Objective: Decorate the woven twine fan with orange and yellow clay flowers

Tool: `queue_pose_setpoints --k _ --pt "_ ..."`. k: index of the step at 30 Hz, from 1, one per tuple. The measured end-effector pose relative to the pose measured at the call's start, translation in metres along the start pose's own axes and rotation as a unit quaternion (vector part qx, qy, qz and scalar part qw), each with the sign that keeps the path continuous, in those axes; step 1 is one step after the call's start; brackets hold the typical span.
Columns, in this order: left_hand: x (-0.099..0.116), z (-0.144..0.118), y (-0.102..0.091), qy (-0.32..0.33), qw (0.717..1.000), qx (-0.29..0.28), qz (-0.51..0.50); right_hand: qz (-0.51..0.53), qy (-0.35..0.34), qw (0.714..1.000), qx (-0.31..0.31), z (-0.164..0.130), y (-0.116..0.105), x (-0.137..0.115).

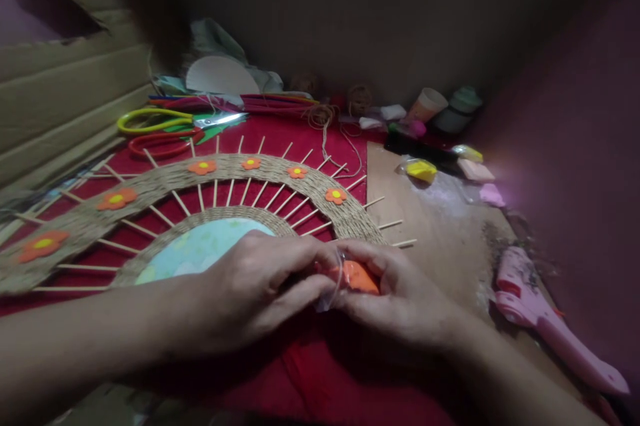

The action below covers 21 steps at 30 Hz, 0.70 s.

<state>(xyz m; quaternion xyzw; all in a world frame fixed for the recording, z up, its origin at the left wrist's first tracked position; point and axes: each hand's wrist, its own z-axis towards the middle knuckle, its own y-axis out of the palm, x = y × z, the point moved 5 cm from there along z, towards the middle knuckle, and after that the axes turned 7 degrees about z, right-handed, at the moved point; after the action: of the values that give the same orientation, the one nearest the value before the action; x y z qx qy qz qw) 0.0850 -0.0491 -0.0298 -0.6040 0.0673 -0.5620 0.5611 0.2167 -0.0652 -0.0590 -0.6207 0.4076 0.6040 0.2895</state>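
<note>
An orange lump (356,277), seemingly soft clay in a clear plastic wrapper, is held between both hands low in the middle of the view, above the red cloth (310,373) that covers the tabletop. The left hand (255,289) is closed around the near side of the wrapper, fingertips pinched at its edge; the right hand (400,296) is cupped under and around the lump. Just behind the hands lies a woven jute ring (240,169) with wooden skewer spokes and orange flowers (202,167) stuck on it.

Risks noted: the wrapper could tear unevenly or the lump be squeezed out and dropped onto the cloth, where it may pick up fibres. The left wrist is close over the ring's pale centre disc (200,249); a slip could press on the spokes and bend or loosen them. A pink glue gun (545,323) lies to the right on a wooden board (430,226); whether it is hot cannot be told, and the right forearm passes near it.

Hidden or unclear: most of the lump is covered by fingers. The ring is cut off at the left edge. Scissors (170,123) are recognisable, but the small items along the back wall are dim and blurred.
</note>
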Motion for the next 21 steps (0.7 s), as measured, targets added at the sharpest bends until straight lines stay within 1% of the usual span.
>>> queue_pose_setpoints --k 2,3,4,5,6,7,8,9,10,11,12,13,14,16,21 --pt "0.004 -0.001 0.0 0.038 0.998 0.022 0.042 -0.044 0.006 0.999 -0.002 -0.001 0.0 -0.001" --pt "0.004 -0.001 0.0 0.044 0.998 0.026 0.045 -0.066 0.002 0.998 -0.007 -0.002 0.0 -0.002" --pt "0.003 -0.001 0.0 0.035 0.999 0.021 0.029 -0.082 -0.006 0.996 -0.015 -0.003 0.0 -0.004" --pt "0.0 0.0 -0.001 0.009 1.0 0.012 -0.007 -0.092 -0.016 0.995 -0.022 -0.004 0.0 -0.006" --pt "-0.005 0.002 -0.001 -0.039 0.997 -0.002 -0.063 -0.094 -0.025 0.995 -0.027 -0.004 -0.001 -0.007" --pt "-0.011 0.003 -0.002 -0.1 0.985 -0.02 -0.137 -0.088 -0.032 0.995 -0.029 -0.005 -0.001 -0.008" --pt "-0.018 0.003 -0.003 -0.166 0.96 -0.028 -0.223 -0.082 -0.033 0.996 -0.029 -0.005 -0.003 -0.009" --pt "-0.024 0.004 -0.003 -0.215 0.925 -0.031 -0.312 -0.078 -0.029 0.996 -0.026 -0.005 -0.004 -0.008" --pt "-0.027 0.005 -0.004 -0.242 0.886 -0.029 -0.395 -0.076 -0.023 0.997 -0.021 -0.005 -0.006 -0.007" --pt "-0.029 0.007 -0.006 -0.247 0.852 -0.017 -0.462 -0.077 -0.017 0.997 -0.016 -0.004 -0.007 -0.006" --pt "-0.03 0.008 -0.006 -0.251 0.826 -0.014 -0.505 -0.08 -0.014 0.997 -0.013 -0.003 -0.008 -0.005" --pt "-0.032 0.009 -0.006 -0.25 0.806 -0.012 -0.537 -0.086 -0.012 0.996 -0.011 -0.002 -0.008 -0.004" --pt "-0.033 0.009 -0.005 -0.249 0.794 -0.01 -0.555 -0.092 -0.011 0.996 -0.01 -0.001 -0.008 -0.003" --pt "-0.035 0.009 -0.002 -0.251 0.785 -0.009 -0.567 -0.096 -0.011 0.995 -0.014 0.001 -0.007 -0.003" --pt "-0.037 0.007 0.004 -0.263 0.793 -0.013 -0.55 -0.076 -0.01 0.997 -0.01 0.001 -0.004 -0.003"
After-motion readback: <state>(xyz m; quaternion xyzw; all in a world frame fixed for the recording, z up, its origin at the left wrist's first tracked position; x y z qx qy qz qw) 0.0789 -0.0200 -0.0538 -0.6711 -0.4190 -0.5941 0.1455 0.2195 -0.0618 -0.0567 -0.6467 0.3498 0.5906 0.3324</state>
